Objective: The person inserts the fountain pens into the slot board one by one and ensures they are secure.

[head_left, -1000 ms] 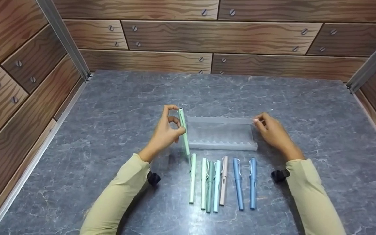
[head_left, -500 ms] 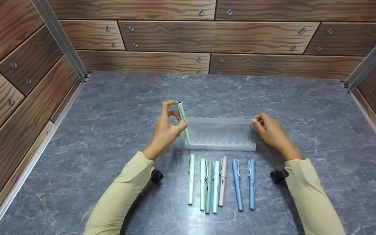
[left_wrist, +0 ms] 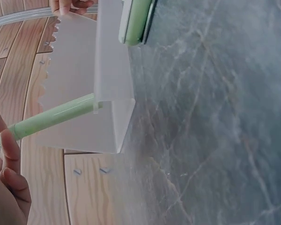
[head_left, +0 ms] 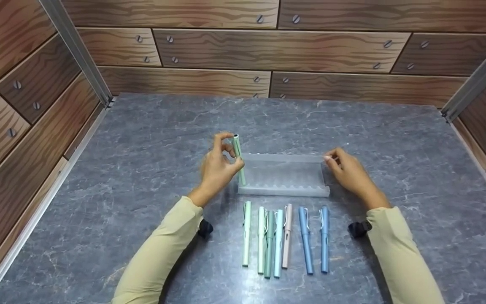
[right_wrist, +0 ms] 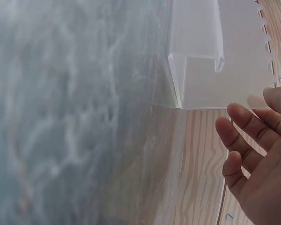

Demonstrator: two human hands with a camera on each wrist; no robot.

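My left hand (head_left: 220, 166) pinches a light green pen (head_left: 242, 175) between thumb and fingers, index fingertip at its upper end. The pen leans steeply, its lower end at the near left end of a clear frosted pen tray (head_left: 284, 192) with scalloped edges. In the left wrist view the pen (left_wrist: 56, 117) slants to the tray's notched front wall (left_wrist: 113, 70). At the tray's far right corner, my right hand (head_left: 348, 169) grips the edge between thumb and index finger. The right wrist view shows the other fingers (right_wrist: 246, 126) spread loosely beside the tray's end.
Several capped pens lie in a row before the tray: a light green pen (head_left: 247, 234), another light green pen (head_left: 261, 240), a dark green pen (head_left: 269, 247), a pale aqua pen (head_left: 278, 245), a beige pen (head_left: 287, 236), and two blue pens (head_left: 325, 240). Wood-patterned walls (head_left: 209, 50) surround the marbled table.
My left hand has carried the light green pen from outside the tray's left end onto it, bringing its lower end to the front wall. The right hand stays at the far right corner.
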